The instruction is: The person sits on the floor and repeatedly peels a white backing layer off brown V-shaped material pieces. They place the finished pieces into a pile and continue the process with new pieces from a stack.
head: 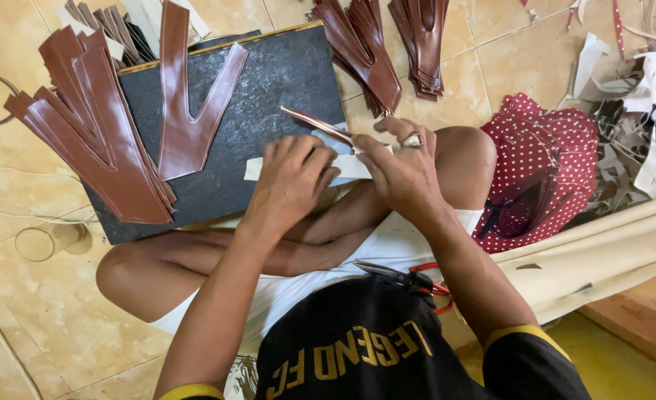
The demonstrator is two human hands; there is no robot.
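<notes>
Head view shows both hands, left hand [289, 178] and right hand [400, 172], pinching a brown strap [317, 124] onto a pale lining strip [346, 167] at the black board's [268, 96] near edge, apparently mid-assembly, with pressing flat likely due next, cut pieces [94, 141] alongside.

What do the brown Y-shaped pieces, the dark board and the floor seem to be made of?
Brown pieces: probably leather or imitation leather, smooth and glossy, since they catch light and lie flat in stacks.
Board: dark, matt and speckled, with a pale edge; perhaps rubber or a coated panel, hard to tell.
Floor: glazed beige tiles, shown by grout lines and sheen.
</notes>
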